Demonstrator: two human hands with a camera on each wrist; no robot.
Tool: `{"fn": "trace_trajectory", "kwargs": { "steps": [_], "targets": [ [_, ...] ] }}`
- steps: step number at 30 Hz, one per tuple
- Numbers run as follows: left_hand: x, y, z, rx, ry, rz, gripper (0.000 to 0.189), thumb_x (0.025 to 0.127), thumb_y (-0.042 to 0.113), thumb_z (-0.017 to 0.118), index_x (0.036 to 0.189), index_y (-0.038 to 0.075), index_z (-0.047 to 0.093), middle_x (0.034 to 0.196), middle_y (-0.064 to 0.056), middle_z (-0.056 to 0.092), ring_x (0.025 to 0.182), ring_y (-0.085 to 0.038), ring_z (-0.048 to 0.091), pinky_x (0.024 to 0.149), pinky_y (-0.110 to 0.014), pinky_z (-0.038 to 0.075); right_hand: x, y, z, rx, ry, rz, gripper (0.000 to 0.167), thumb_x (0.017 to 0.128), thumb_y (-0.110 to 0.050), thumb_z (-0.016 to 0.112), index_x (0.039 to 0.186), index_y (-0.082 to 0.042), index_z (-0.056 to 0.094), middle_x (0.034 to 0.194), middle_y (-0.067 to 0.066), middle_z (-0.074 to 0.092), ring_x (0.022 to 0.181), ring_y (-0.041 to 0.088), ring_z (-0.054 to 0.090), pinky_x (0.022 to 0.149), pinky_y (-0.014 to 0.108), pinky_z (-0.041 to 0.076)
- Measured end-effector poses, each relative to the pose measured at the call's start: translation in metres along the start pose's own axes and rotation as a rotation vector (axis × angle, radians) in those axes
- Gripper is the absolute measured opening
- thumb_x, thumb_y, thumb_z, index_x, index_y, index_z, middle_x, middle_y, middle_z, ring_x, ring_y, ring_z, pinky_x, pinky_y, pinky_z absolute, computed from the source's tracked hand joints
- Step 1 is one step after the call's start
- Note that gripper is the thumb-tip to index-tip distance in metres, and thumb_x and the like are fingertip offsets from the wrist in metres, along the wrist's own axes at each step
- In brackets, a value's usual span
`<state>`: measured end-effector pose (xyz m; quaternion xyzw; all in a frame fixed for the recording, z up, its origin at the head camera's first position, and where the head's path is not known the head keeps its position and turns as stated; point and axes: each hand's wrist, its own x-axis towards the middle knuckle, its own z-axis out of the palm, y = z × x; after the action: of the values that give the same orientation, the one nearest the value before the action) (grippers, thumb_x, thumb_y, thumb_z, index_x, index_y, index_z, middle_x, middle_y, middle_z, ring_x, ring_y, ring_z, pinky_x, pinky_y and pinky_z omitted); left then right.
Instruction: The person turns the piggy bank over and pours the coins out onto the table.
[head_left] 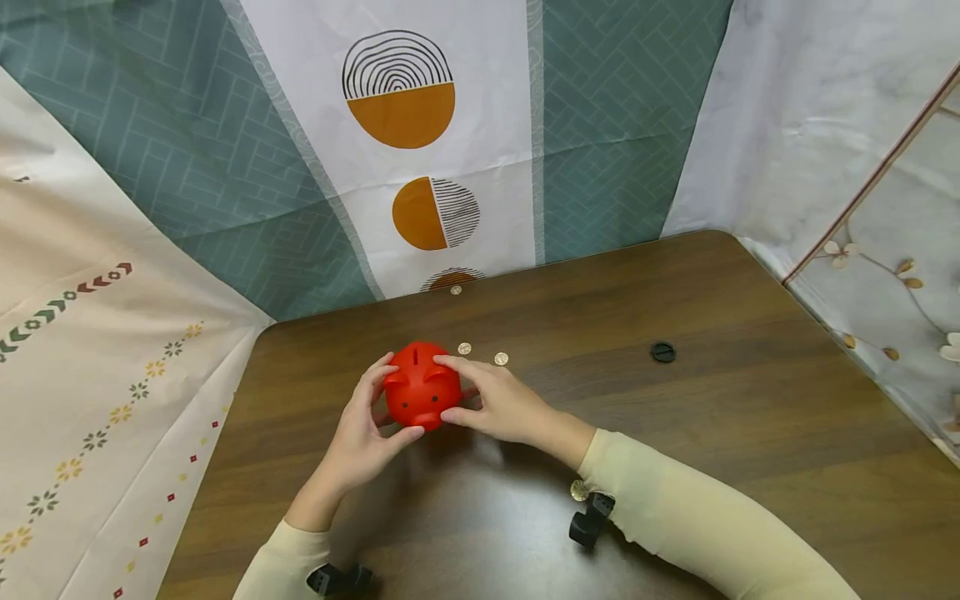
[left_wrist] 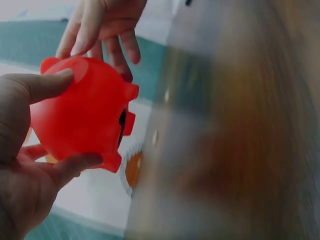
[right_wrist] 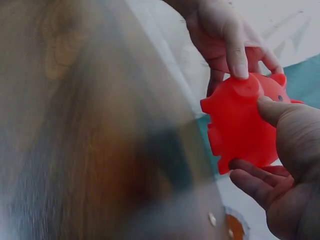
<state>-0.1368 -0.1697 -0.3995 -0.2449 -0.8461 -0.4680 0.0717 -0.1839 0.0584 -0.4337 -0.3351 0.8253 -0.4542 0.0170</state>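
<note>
A red piggy bank (head_left: 422, 392) hangs above the table between both hands, its snout toward me and its coin slot on top. My left hand (head_left: 358, 435) grips its left side, thumb by the snout and fingers along the side. On the other side my right hand (head_left: 504, 402) holds it with fingers spread from the ear down and the thumb at the snout. In the left wrist view a dark opening shows in the underside of the piggy bank (left_wrist: 87, 112). Its stubby feet point down toward the table in the right wrist view.
A round black plug (head_left: 663, 352) lies on the brown wooden table (head_left: 750, 400) to the right. Gold coins lie behind the hands, one a small coin (head_left: 501, 358), and another coin (head_left: 579, 490) is beside the right sleeve. Patterned cloths (head_left: 615, 125) hang around the table.
</note>
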Motion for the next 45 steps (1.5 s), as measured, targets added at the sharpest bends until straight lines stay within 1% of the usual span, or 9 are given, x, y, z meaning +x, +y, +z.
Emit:
{"fn": "trace_trajectory", "kwargs": {
  "steps": [3, 10, 16, 25, 28, 32, 37, 43, 45],
  "targets": [
    [-0.007, -0.008, -0.009, -0.017, -0.011, -0.023, 0.076, 0.072, -0.010, 0.078, 0.133, -0.006, 0.032, 0.152, -0.023, 0.024, 0.128, -0.044, 0.040, 0.081, -0.049, 0.054, 0.010, -0.002, 0.013, -0.057, 0.004, -0.008, 0.072, 0.084, -0.034, 0.074, 0.146, -0.027, 0.038, 0.134, 0.003, 0.054, 0.088, 0.021, 0.064, 0.072, 0.024, 0.053],
    [-0.016, -0.029, -0.024, -0.026, 0.002, -0.053, 0.076, 0.071, -0.011, 0.078, 0.131, -0.007, 0.032, 0.154, -0.019, 0.022, 0.127, -0.043, 0.041, 0.083, -0.037, 0.055, 0.028, -0.008, 0.037, -0.133, 0.048, 0.004, 0.069, 0.084, -0.035, 0.074, 0.145, -0.028, 0.041, 0.134, 0.001, 0.055, 0.118, 0.017, 0.056, 0.093, 0.034, 0.050],
    [-0.019, -0.044, -0.032, -0.040, -0.008, -0.049, 0.077, 0.071, -0.011, 0.078, 0.132, -0.006, 0.031, 0.155, -0.017, 0.022, 0.129, -0.042, 0.040, 0.083, -0.035, 0.054, 0.036, -0.005, 0.053, -0.147, 0.069, 0.019, 0.069, 0.084, -0.034, 0.075, 0.145, -0.028, 0.043, 0.133, 0.001, 0.057, 0.116, 0.017, 0.056, 0.093, 0.032, 0.050],
    [-0.023, -0.060, -0.030, -0.054, 0.004, -0.041, 0.077, 0.070, -0.012, 0.078, 0.130, -0.007, 0.030, 0.155, -0.017, 0.021, 0.126, -0.005, 0.043, 0.084, -0.033, 0.054, 0.040, 0.001, 0.064, -0.152, 0.076, 0.017, 0.067, 0.084, -0.032, 0.075, 0.144, -0.027, 0.045, 0.134, 0.002, 0.056, 0.119, 0.018, 0.055, 0.096, 0.033, 0.048],
    [-0.023, -0.063, -0.028, -0.067, -0.005, -0.045, 0.076, 0.071, -0.013, 0.077, 0.130, -0.008, 0.028, 0.155, -0.017, 0.019, 0.128, -0.009, 0.042, 0.086, -0.036, 0.053, 0.039, 0.003, 0.066, -0.160, 0.086, 0.026, 0.067, 0.083, -0.032, 0.076, 0.143, -0.026, 0.046, 0.134, 0.002, 0.056, 0.119, 0.018, 0.055, 0.097, 0.033, 0.047],
    [-0.024, -0.067, -0.025, -0.077, -0.016, -0.056, 0.077, 0.072, -0.014, 0.076, 0.131, -0.008, 0.027, 0.156, -0.017, 0.016, 0.131, -0.024, 0.040, 0.088, -0.039, 0.051, 0.037, 0.005, 0.071, -0.169, 0.104, 0.037, 0.068, 0.082, -0.031, 0.077, 0.142, -0.026, 0.047, 0.133, 0.002, 0.057, 0.119, 0.018, 0.055, 0.098, 0.034, 0.047],
    [-0.026, -0.071, -0.026, -0.095, -0.032, -0.069, 0.076, 0.073, -0.016, 0.073, 0.131, -0.008, 0.025, 0.157, -0.016, 0.014, 0.134, -0.040, 0.032, 0.094, -0.031, 0.047, 0.037, 0.005, 0.078, -0.191, 0.131, 0.058, 0.067, 0.082, -0.033, 0.077, 0.142, -0.028, 0.047, 0.133, 0.002, 0.057, 0.118, 0.020, 0.056, 0.096, 0.040, 0.048],
    [-0.028, -0.074, -0.029, -0.060, -0.066, -0.078, 0.080, 0.075, -0.015, 0.072, 0.135, -0.008, 0.021, 0.158, -0.016, 0.010, 0.138, -0.043, 0.026, 0.100, -0.021, 0.038, 0.035, 0.004, 0.080, -0.197, 0.087, 0.090, 0.071, 0.084, -0.037, 0.073, 0.146, -0.033, 0.039, 0.134, 0.005, 0.052, 0.115, 0.025, 0.057, 0.092, 0.044, 0.050],
    [-0.029, -0.076, -0.026, -0.033, -0.057, -0.099, 0.087, 0.075, -0.013, 0.073, 0.142, -0.003, 0.018, 0.157, -0.016, 0.012, 0.139, -0.042, 0.025, 0.104, -0.031, 0.038, 0.028, 0.006, 0.072, -0.199, 0.036, 0.097, 0.074, 0.085, -0.041, 0.072, 0.148, -0.035, 0.034, 0.137, 0.005, 0.050, 0.116, 0.025, 0.056, 0.091, 0.044, 0.051]
  ]
}}
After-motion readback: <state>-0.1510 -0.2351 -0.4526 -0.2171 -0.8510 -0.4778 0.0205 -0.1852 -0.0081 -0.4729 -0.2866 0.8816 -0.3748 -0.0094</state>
